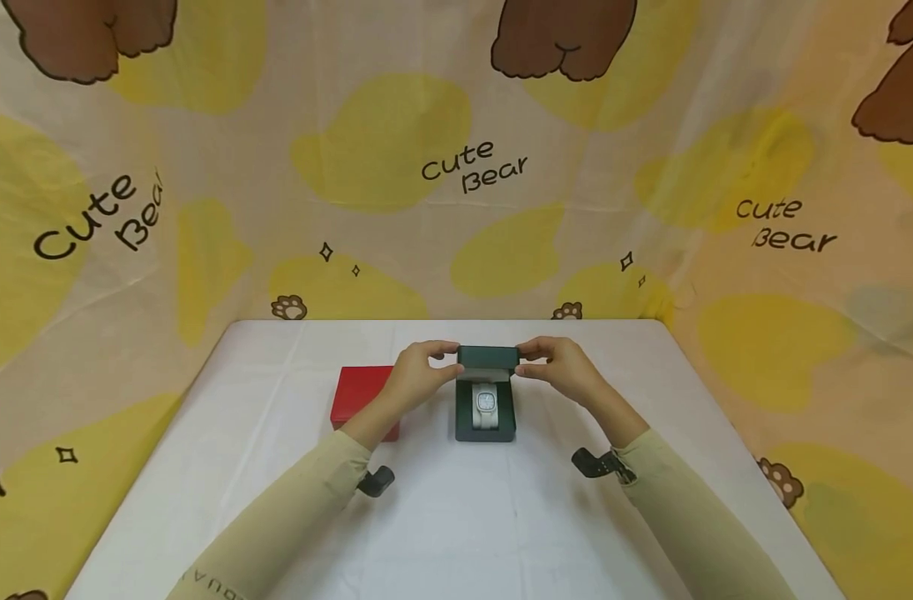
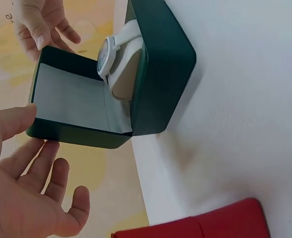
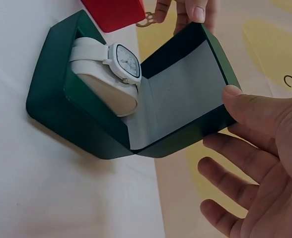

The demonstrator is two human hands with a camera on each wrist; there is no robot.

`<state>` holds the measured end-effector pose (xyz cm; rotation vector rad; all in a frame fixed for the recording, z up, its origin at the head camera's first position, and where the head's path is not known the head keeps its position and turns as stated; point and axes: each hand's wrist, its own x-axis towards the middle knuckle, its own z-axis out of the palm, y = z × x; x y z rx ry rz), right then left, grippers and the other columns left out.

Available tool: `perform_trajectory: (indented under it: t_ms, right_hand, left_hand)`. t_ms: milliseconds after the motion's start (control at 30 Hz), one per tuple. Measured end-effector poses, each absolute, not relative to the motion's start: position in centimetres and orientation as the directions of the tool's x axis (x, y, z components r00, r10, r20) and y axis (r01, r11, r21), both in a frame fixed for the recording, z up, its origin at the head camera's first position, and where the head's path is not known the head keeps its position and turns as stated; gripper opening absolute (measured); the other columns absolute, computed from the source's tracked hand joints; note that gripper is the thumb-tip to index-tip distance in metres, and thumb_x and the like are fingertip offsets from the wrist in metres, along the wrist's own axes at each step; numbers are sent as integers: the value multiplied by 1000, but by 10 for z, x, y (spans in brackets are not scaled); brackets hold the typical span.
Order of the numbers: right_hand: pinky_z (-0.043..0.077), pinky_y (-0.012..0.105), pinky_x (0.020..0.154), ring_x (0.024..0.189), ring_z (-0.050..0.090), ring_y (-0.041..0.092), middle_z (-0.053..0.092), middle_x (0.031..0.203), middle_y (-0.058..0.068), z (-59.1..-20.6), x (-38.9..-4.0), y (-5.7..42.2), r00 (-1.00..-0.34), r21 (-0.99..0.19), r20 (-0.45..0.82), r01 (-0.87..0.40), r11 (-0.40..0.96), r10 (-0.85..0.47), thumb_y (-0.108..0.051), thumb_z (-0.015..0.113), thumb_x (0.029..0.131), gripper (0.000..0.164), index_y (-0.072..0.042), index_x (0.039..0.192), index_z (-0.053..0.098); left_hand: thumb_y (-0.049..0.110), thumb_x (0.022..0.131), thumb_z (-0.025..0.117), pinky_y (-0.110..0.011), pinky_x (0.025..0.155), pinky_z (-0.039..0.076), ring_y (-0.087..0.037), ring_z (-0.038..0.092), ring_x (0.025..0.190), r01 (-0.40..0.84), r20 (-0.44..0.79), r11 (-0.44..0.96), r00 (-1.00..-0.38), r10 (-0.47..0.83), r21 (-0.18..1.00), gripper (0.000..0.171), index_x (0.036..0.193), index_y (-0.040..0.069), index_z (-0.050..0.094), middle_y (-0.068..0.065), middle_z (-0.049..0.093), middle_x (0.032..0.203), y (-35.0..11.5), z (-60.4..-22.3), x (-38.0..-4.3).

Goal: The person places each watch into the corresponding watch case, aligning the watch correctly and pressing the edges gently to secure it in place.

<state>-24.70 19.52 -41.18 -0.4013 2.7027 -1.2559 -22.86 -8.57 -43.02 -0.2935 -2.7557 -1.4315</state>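
A dark green watch box (image 1: pixel 463 421) stands on the white table with its lid (image 1: pixel 488 358) raised. Inside it a white wristwatch (image 1: pixel 486 403) is wrapped round a cream cushion (image 3: pixel 106 89), dial facing out. My left hand (image 1: pixel 419 372) pinches the lid's left corner, thumb on the front edge and fingertips behind. At the opposite corner my right hand (image 1: pixel 565 368) grips the lid the same way, its lower fingers spread loosely below, as the right wrist view shows. The lid's pale grey lining (image 2: pixel 69 94) shows in both wrist views.
A red box (image 1: pixel 361 388) lies left of the watch box, partly hidden behind my left wrist. The white table (image 1: pixel 456 517) ends just behind the watch box, where a patterned cloth (image 1: pixel 381 242) hangs. Dark wrist devices (image 1: pixel 595 463) show below both sleeve cuffs.
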Motion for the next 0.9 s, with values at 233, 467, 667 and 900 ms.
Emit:
perform_trajectory:
  t_ms: [233, 467, 667, 900]
  right_hand:
    - [49, 56, 102, 124, 60, 37, 71, 127, 10, -415, -242, 195, -959, -765, -5, -177, 619, -282, -28, 79, 91, 44, -15, 132, 69]
    - [53, 51, 97, 119, 64, 33, 71, 126, 11, -419, -240, 195, -964, -809, -21, -139, 572, -264, -23, 79, 91, 45, -12, 133, 68]
    - [46, 56, 106, 126, 61, 32, 68, 131, 13, -423, -244, 198, -962, -861, -66, -78, 502, -264, -29, 81, 90, 48, -11, 133, 67]
    - [44, 56, 110, 126, 62, 32, 69, 131, 13, -425, -240, 198, -953, -868, -118, -38, 495, -280, -33, 79, 91, 54, -7, 136, 64]
  left_hand:
    - [31, 90, 79, -45, 93, 56, -29, 61, 120, 199, 141, 545, -979, 146, 815, 46, 134, 19, 69, -2, 69, 130, -84, -435, -225]
    - [28, 90, 80, -46, 97, 54, -28, 60, 122, 198, 154, 516, -980, 128, 833, 46, 133, 17, 70, -2, 69, 132, -81, -438, -222]
    - [26, 91, 78, -46, 96, 54, -28, 60, 123, 180, 150, 505, -984, 100, 844, 44, 133, 17, 69, -1, 70, 132, -78, -440, -218]
    - [26, 89, 81, -42, 88, 56, -24, 62, 117, 167, 141, 498, -986, 90, 851, 45, 132, 19, 71, 1, 71, 128, -79, -442, -215]
